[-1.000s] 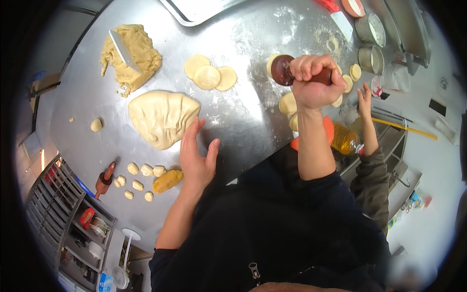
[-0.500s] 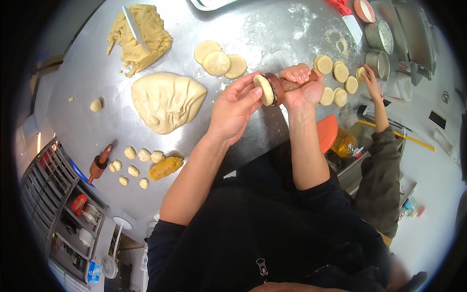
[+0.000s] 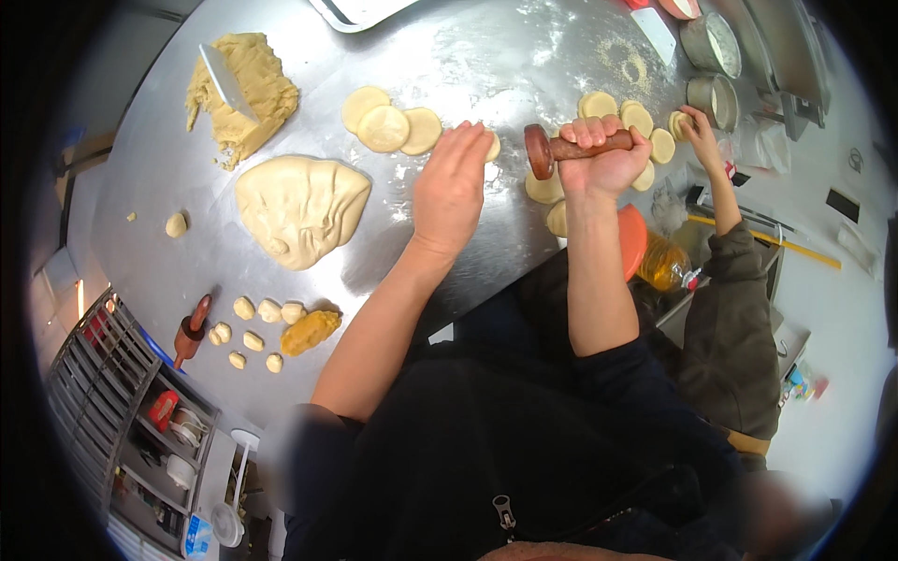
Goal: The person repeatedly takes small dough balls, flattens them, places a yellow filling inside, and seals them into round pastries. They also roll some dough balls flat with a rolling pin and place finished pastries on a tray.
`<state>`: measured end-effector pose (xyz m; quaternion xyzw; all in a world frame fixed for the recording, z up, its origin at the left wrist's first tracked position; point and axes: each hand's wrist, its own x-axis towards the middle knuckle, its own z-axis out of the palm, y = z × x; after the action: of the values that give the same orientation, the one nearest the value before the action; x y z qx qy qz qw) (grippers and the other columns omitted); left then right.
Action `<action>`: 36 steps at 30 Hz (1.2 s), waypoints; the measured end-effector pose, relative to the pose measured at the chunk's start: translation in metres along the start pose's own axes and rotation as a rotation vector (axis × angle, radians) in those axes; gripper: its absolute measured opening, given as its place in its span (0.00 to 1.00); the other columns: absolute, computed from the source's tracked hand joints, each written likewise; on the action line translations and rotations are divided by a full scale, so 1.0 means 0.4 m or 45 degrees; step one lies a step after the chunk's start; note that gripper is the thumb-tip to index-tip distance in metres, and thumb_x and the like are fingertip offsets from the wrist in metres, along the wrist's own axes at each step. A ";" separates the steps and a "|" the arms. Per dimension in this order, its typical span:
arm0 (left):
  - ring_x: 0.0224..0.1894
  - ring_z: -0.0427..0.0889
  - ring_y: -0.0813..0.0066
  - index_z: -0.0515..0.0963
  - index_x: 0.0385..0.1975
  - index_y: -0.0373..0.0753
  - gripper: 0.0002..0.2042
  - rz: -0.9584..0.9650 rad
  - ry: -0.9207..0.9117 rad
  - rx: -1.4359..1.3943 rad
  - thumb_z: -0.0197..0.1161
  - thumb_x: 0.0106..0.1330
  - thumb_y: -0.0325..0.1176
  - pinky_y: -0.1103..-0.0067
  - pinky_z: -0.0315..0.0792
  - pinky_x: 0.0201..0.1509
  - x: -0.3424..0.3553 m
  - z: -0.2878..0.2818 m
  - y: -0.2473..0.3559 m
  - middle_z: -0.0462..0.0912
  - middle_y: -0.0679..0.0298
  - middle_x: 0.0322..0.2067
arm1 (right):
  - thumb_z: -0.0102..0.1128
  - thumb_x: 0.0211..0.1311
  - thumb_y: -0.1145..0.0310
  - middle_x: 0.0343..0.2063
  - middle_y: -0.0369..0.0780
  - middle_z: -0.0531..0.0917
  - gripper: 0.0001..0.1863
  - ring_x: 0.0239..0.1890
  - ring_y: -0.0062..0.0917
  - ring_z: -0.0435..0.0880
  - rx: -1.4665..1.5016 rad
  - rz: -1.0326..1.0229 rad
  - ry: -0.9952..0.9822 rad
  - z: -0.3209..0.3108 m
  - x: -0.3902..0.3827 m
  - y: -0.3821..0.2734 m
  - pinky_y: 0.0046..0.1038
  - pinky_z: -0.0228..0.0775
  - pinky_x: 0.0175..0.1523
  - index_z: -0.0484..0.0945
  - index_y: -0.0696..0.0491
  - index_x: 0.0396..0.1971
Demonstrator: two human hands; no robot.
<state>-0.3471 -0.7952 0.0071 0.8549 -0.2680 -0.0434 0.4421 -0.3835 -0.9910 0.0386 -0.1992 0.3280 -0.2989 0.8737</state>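
My left hand [image 3: 449,192] is above the steel table, fingers together and curved over a small dough disc [image 3: 492,150] that peeks out beside the fingertips. My right hand [image 3: 599,159] is wrapped round the handle of a brown wooden press [image 3: 538,152], its round head toward my left hand. A stack of three flat dough rounds [image 3: 383,129] lies beyond my left hand, with a large smooth dough mound [image 3: 304,210] to its left. More rounds [image 3: 596,106] lie around my right hand.
A crumbly dough lump [image 3: 253,93] with a white scraper [image 3: 224,79], small dough pieces [image 3: 243,309], a yellow lump [image 3: 309,332] and a wooden roller [image 3: 187,341] occupy the left. At right stand metal tins [image 3: 711,51]. A co-worker's hand [image 3: 700,138] touches rounds at far right.
My left hand rose from beside the mound to the press, took the disc from its head, then turned palm down. The press has separated from the disc. The co-worker's hand reached the far rounds.
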 end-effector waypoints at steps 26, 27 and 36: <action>0.62 0.82 0.53 0.80 0.57 0.30 0.19 -0.382 0.339 0.099 0.61 0.66 0.19 0.65 0.71 0.69 -0.358 -0.542 -0.138 0.85 0.51 0.55 | 0.42 0.69 0.55 0.16 0.38 0.70 0.20 0.21 0.28 0.68 -0.448 -0.269 -0.485 0.030 -0.046 0.082 0.32 0.62 0.30 0.69 0.53 0.21; 0.61 0.82 0.53 0.80 0.58 0.30 0.18 -0.433 0.427 0.182 0.60 0.67 0.21 0.67 0.72 0.68 -0.359 -0.593 -0.181 0.85 0.50 0.55 | 0.42 0.70 0.56 0.17 0.39 0.71 0.20 0.22 0.28 0.69 -0.347 -0.223 -0.480 0.024 -0.062 0.095 0.32 0.64 0.32 0.70 0.54 0.22; 0.70 0.74 0.54 0.69 0.70 0.37 0.27 -0.680 0.301 0.579 0.65 0.71 0.31 0.65 0.70 0.72 -0.275 -0.904 -0.570 0.74 0.48 0.68 | 0.37 0.75 0.58 0.31 0.43 0.80 0.21 0.33 0.27 0.77 -0.963 -0.201 -0.583 -0.152 -0.333 0.303 0.29 0.72 0.45 0.74 0.59 0.36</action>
<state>-0.2325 -0.3696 0.0305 0.9702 0.0147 0.0025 0.2420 -0.4590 -0.8233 -0.0097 -0.5901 0.1961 -0.1718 0.7641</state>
